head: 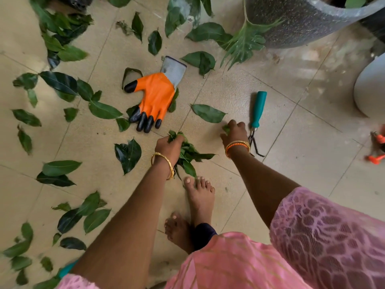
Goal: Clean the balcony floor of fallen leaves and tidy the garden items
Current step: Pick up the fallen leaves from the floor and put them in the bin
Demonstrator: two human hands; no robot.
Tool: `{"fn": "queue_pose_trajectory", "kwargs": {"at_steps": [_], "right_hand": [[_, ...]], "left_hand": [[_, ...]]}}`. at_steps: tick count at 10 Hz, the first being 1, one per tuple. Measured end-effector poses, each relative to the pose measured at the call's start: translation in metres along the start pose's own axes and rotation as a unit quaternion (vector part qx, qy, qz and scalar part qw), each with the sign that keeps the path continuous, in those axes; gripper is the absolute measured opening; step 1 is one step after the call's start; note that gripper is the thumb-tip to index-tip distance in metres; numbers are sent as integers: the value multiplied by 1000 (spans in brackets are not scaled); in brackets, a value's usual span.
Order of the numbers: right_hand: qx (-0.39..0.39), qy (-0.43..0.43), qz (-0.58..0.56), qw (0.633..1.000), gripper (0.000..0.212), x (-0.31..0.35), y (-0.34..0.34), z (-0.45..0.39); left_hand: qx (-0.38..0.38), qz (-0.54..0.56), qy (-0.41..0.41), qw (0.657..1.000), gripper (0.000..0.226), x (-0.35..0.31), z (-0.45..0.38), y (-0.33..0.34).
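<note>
Beige tiled balcony floor (229,97), green leaves scattered over most of it, densest on the left side and far left corner. Grey speckled planter (295,21) far right, a leafy cutting (243,42) lying against its base.

Left hand (169,148): fingers curled tight round a bunch of leaves (188,155), closed grip. The bunch sticks out of the fist on the right and toward the near side, down to the toes of a bare foot (200,197). Gold bangle on that wrist.

Right hand (235,132): down at floor level, fingers bent, pinching a small green leaf (226,128) at its left edge. Grip closed on that leaf; how much of it is inside the fingers I cannot tell. Gold and orange bangles on the wrist.

A single large leaf (208,113) lies flat just beyond the right hand, not touched.

Orange garden glove (155,97) with black fingertips and grey cuff lies palm-flat on the floor, beyond the left hand, apart from it, fingertips pointing near.

Teal-handled hand rake (257,119) lies just right of the right hand, prongs toward the near side, next to the wrist; contact unclear.

Orange-handled tool (378,149) at the right edge, partly cut off.

Pink garment along the near edge.
</note>
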State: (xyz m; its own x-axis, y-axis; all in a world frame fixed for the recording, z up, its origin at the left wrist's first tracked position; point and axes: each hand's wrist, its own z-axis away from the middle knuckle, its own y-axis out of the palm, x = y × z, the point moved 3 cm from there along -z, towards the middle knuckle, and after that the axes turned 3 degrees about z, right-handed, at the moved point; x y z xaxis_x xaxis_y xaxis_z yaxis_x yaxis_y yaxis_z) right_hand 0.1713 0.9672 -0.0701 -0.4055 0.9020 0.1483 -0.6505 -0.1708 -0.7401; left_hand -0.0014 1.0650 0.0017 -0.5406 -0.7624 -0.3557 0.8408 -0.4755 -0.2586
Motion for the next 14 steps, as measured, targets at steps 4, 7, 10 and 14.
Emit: {"fn": "queue_pose_trajectory", "kwargs": {"at_steps": [4,7,10,14], "right_hand": [[-60,-236,44,969,10,41,6,-3],[-45,-232,130,963,26,54,17,-12],[249,118,-418,866,21,104,-12,130],[295,78,-436,847,16,200,-195,344]], "left_hand": [[-2,-6,-44,999,22,8,-9,-19],[-14,42,-85,995,27,13,-7,-32],[-28,163,-146,975,45,-1,85,-60],[-107,293,-103,945,45,-73,315,-157]]}}
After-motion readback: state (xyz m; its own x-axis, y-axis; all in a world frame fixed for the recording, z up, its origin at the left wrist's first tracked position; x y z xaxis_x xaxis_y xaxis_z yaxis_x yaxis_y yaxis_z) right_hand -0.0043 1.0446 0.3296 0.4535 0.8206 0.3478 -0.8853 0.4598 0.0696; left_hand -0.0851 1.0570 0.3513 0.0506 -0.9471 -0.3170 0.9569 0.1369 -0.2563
